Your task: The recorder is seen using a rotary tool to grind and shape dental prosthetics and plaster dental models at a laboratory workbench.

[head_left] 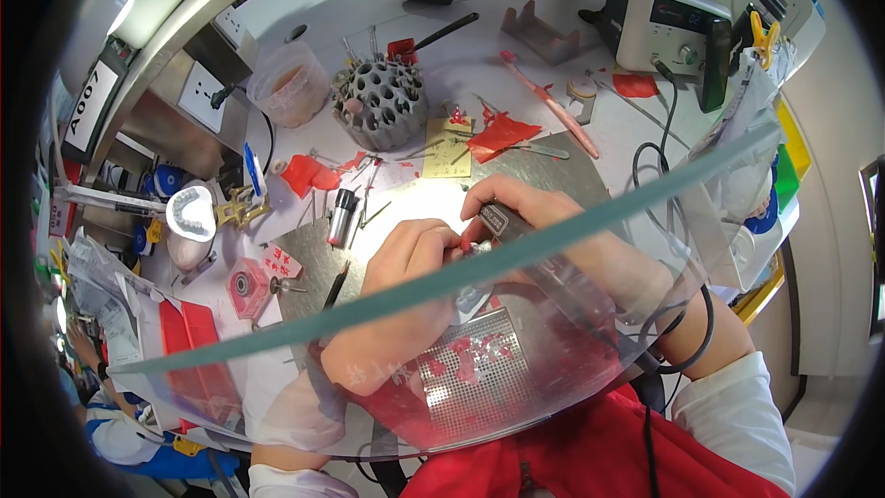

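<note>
My right hand (539,208) is wrapped round a dark grey rotary handpiece (502,223), tilted, its cord running off to the right. My left hand (410,258) is closed, its fingertips pinching a small red and silvery-white piece (467,246) close to the handpiece's tip. That piece is mostly hidden by fingers, so its exact kind does not show. The edge of a transparent shield (387,310) crosses in front of both hands. Seen through it, a perforated metal grate (479,387) lies below the hands with red scraps on it.
A bur holder (380,106) stands behind the hands, beside a plastic cup (288,83). Left are a white dental cast (192,212) on a brass articulator and a red tray (194,332). A control box (668,23) sits far right, near a pink toothbrush (553,106). Another person (120,429) works at lower left.
</note>
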Motion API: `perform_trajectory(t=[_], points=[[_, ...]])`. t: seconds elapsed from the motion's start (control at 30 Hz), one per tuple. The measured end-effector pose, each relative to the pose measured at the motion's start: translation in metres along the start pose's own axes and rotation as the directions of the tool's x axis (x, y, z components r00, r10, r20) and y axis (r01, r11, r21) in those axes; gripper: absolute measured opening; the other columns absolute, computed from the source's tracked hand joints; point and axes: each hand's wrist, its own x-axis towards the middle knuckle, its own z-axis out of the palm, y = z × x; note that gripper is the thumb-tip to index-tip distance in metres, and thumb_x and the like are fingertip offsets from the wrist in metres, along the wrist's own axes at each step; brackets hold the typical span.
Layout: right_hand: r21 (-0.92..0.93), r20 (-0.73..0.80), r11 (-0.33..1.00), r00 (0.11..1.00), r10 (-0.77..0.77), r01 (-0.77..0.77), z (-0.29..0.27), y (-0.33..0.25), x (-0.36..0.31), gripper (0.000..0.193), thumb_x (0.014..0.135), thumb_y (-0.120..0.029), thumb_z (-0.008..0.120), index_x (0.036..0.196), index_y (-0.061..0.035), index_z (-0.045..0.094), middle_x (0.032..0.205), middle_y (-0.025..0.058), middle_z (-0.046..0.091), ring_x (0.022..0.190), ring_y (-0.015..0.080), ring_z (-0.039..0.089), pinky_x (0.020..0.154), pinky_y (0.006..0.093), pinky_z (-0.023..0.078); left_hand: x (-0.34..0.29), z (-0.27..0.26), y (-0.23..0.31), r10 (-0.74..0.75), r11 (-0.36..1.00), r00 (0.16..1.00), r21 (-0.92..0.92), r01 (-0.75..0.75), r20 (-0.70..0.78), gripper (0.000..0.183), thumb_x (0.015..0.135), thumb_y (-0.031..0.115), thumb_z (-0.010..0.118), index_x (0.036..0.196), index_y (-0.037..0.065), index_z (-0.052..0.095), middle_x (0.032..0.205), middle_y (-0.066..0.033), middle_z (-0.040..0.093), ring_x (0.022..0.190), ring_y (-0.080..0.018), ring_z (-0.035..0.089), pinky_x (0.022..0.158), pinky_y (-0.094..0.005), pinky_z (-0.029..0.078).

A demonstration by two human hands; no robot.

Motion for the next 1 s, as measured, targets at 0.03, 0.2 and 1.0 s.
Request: perform_trajectory(t=[0.03,0.2,1.0], points=[[-0.008,-0.002,1.0,1.0,-0.012,0.012,0.0,-0.001,-0.001,0.048,0.081,-0.015,0.081,0.117,-0.0065,0.05,0.075,0.0064,0.061,0.068,0.017,0.062,0.063,0.0327,0.048,0.0,0.0,0.001,0.031,0.999,0.999,0.01,-0.031,-0.01,0.021,0.079,-0.008,0.068,0.097,-0.001,0.06,0.096,-0.0153,0.064,0.084,-0.033,0.064,0.07,-0.039,0.052],[-0.015,0.018,0.999,0.999,0.042,-0.042,-0.001,-0.01,0.0,0.049,0.081,-0.015,0.081,0.118,-0.0073,0.05,0.076,0.0062,0.062,0.07,0.0171,0.063,0.063,0.0329,0.048,0.004,-0.009,0.001,-0.049,0.998,0.999,-0.048,0.049,-0.002,0.021,0.08,-0.005,0.07,0.097,-0.001,0.06,0.091,-0.015,0.065,0.078,-0.0308,0.065,0.069,-0.0358,0.052],[0.324,-0.171,0.896,0.95,-0.261,0.304,0.004,-0.046,-0.029,0.046,0.086,-0.011,0.069,0.13,-0.0003,0.06,0.137,0.0231,0.058,0.123,0.034,0.061,0.106,0.0407,0.046,0.003,-0.025,0.022,-0.296,-0.325,0.883,-0.908,0.265,0.364,0.018,0.097,-0.003,0.059,0.113,-0.008,0.064,0.099,-0.0211,0.07,0.086,-0.0249,0.071,0.073,-0.0321,0.059]])
